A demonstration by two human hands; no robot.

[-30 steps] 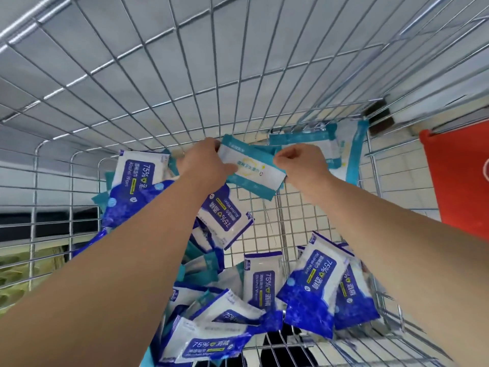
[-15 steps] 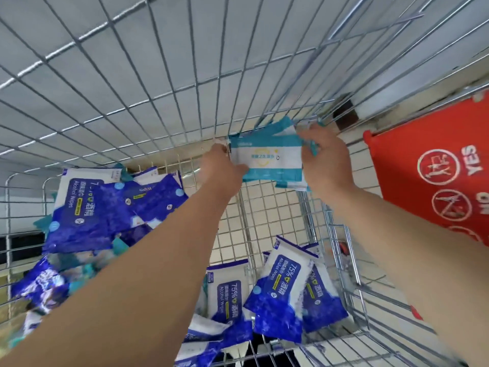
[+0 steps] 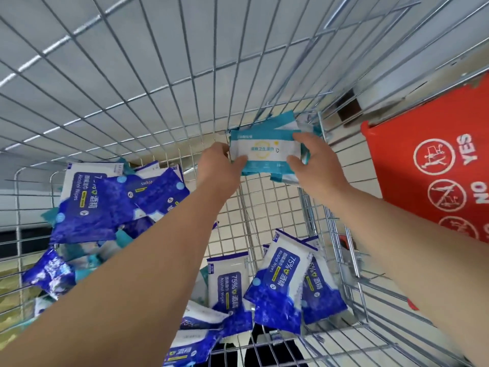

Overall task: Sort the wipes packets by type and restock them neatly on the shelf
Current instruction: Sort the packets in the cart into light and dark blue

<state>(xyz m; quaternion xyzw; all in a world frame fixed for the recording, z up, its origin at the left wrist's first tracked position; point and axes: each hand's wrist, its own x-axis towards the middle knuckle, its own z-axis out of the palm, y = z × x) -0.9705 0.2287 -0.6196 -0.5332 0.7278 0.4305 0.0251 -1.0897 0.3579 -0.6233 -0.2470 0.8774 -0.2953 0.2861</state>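
Observation:
I look down into a wire shopping cart (image 3: 164, 107). A teal-and-white wipes packet (image 3: 264, 152) is held at the cart's far right corner, in front of more teal packets (image 3: 280, 123) leaning on the wire wall. My left hand (image 3: 218, 165) grips its left edge and my right hand (image 3: 312, 157) grips its right edge. Dark blue 75% alcohol wipes packets lie in a heap (image 3: 111, 202) at the left and stand in a group (image 3: 280, 282) near the front of the cart.
A red plastic child-seat flap (image 3: 434, 165) with YES/NO pictograms stands at the right. Wire walls close in the cart at the back and right. Bare wire floor (image 3: 264, 213) shows between the two blue groups, with pale floor tiles beneath.
Both hands have carried the teal packet from the cart's middle to the far right corner and turned it level against the other teal packets. The view has swung right.

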